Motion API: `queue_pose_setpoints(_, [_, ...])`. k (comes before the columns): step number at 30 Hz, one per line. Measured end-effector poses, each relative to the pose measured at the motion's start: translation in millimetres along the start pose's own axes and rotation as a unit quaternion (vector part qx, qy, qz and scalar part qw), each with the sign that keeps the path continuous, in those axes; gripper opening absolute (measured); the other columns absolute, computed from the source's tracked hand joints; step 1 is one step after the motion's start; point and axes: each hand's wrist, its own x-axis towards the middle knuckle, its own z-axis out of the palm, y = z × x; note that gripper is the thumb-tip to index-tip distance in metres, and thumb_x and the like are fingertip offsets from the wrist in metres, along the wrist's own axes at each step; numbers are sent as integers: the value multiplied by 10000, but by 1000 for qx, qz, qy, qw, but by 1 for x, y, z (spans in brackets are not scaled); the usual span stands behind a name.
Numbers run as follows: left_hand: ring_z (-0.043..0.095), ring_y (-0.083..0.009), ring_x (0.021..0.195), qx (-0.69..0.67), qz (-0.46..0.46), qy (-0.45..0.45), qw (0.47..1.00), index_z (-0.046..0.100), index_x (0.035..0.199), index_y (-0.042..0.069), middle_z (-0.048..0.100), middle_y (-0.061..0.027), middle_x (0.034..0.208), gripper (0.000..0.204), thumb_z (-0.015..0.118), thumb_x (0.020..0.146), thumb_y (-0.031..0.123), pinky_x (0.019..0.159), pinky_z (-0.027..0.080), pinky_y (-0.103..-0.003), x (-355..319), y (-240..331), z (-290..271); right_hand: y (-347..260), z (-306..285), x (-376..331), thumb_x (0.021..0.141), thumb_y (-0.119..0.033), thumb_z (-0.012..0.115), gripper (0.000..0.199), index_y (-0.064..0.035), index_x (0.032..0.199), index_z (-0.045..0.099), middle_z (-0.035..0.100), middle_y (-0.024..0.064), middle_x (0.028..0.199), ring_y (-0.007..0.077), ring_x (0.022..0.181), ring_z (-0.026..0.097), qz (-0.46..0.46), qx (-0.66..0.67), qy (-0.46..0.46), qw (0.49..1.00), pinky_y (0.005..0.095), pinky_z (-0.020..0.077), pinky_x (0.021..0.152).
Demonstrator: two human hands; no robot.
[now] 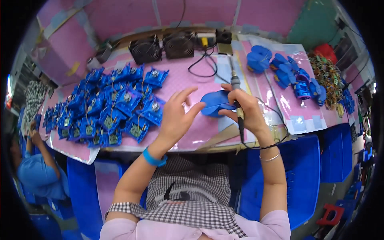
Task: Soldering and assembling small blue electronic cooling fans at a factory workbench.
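My right hand (247,107) is closed around a soldering iron (235,83), whose metal tip points away from me and whose black cord hangs off the near end. The thumb and fingers of that hand also rest against the right edge of a blue rounded plastic casing (216,102). My left hand (179,116) is just left of the casing, fingers spread, holding nothing. Its thumb reaches the casing's left edge; whether it touches, I cannot tell. On the left lies a big heap of blue plastic housings (128,98) with small circuit boards and wires inside.
Two black fans (179,45) stand along the back. Several blue casings (285,74) lie at the right, beside a pile of wired parts (326,76). The black cord (280,138) loops around my right wrist. Blue bins (296,176) sit below the table edge. A person (42,172) works far left.
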Motion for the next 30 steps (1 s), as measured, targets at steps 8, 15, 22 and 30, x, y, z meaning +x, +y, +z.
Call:
queue_pose_setpoints(8, [623, -99, 724, -68, -220, -162, 960, 639, 858, -19, 671, -50, 771, 221, 618, 910, 195, 666, 483, -250, -15, -35, -1, 0, 34, -7, 724, -131, 831, 407, -28, 793, 443, 673, 165, 948, 218, 926, 682, 132, 38, 107, 985, 320, 513, 724])
queue_pose_setpoints(15, [630, -96, 743, -91, -173, -21, 980, 641, 887, -1, 665, -30, 785, 107, 631, 898, 105, 651, 493, -239, -53, -32, -2, -11, 71, -21, 766, -177, 813, 407, -11, 787, 442, 628, 137, 778, 291, 1039, 666, 190, 107, 26, 975, 317, 508, 746])
queue_pose_setpoints(22, [485, -14, 637, 7, -121, 95, 988, 676, 951, 4, 640, 2, 841, 101, 663, 889, 82, 519, 381, -187, -30, -34, -35, 1, 79, 29, 700, -218, 849, 466, -10, 791, 442, 583, 145, 756, 309, 967, 678, 85, 29, 62, 994, 349, 510, 770])
queue_pose_setpoints(30, [364, -15, 543, -102, -172, 79, 977, 692, 858, 13, 471, 60, 586, 429, 457, 1019, 334, 482, 267, -222, -33, -44, -30, 17, 147, 57, 697, -162, 838, 430, -34, 777, 436, 466, 82, 641, 183, 571, 439, 184, 113, 92, 972, 328, 384, 529])
